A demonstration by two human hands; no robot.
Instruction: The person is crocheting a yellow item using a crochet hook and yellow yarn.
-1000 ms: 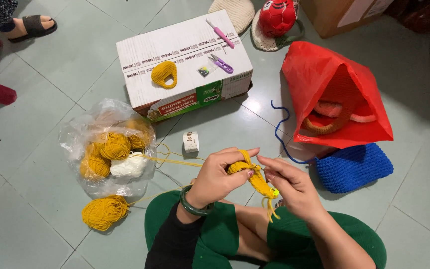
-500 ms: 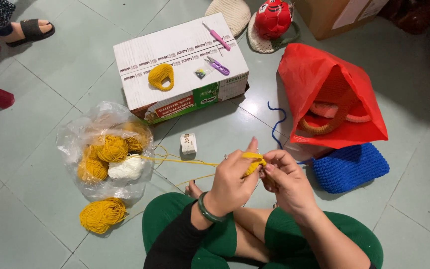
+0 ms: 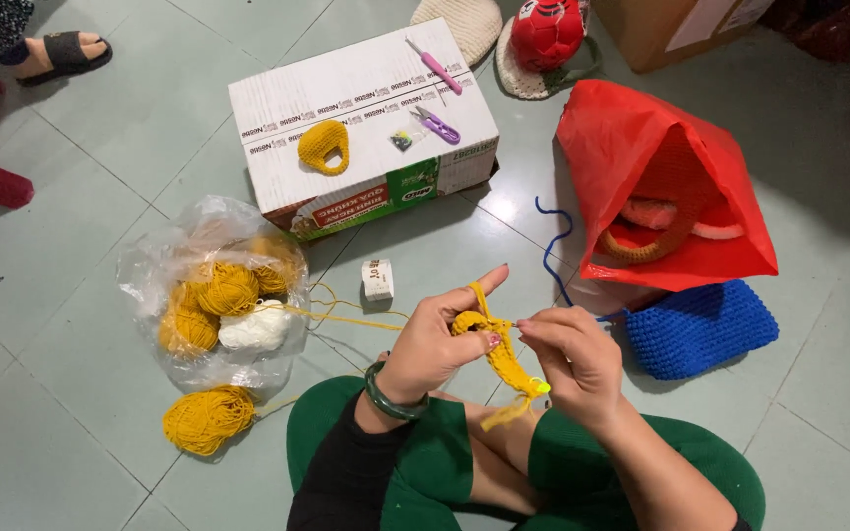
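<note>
I see the box point(image 3: 366, 128) and yarn bag point(image 3: 213, 295) on the floor. My left hand point(image 3: 435, 344) pinches the yellow crochet piece point(image 3: 494, 349) above my lap, strand over the finger; my right hand point(image 3: 573, 359) is closed on a hook. I'd keep strand tension even.

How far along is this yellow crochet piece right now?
Done: a finished yellow piece lies on the cardboard box. In hand: the left hand and right hand hold a short yellow strip, a hook partly hidden. Left: plenty of yarn in the plastic bag, plus a loose ball.
</note>
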